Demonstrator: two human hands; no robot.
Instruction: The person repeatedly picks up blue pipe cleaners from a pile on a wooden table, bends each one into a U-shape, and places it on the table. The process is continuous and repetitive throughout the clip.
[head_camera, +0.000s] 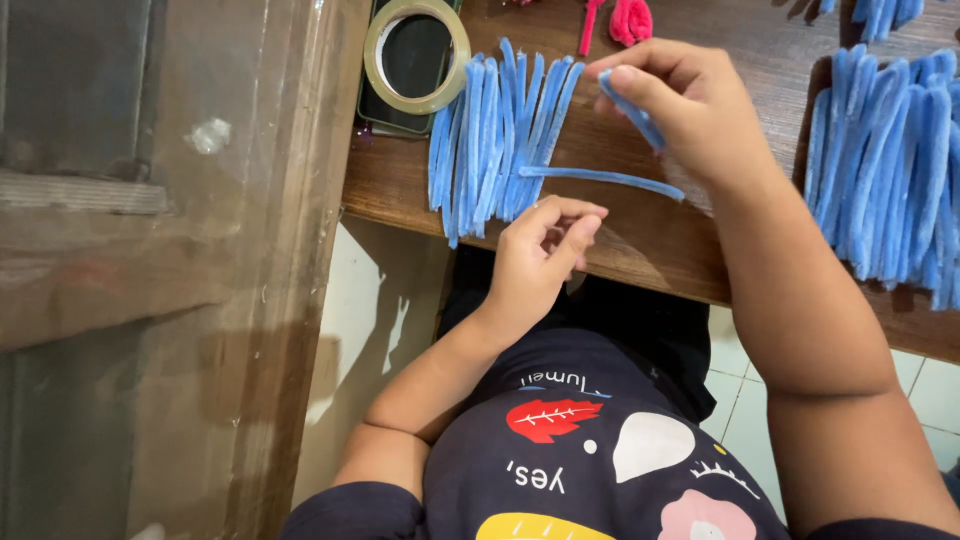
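Head view: right hand (690, 105) pinches a blue pipe cleaner (632, 112) over the wooden table (640, 240); left hand (540, 255), fingers loosely curled and empty, rests at the near edge.

I read even, soft daylight, moderately bright. Hands cast weak shadows on the tabletop (640, 235); a sharper shadow falls on the floor tiles (365, 300). Slight glare on the tape roll (416, 55). Left-side wood looks soft, edges mildly stretched.

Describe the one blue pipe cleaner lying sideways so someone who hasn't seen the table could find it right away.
Start at the brown wooden table and find the fanned pile of fuzzy blue pipe cleaners beside the clear tape roll. The single blue pipe cleaner sticks out from that pile's right side, between the two hands. It alone lies crosswise; its neighbours run front to back.
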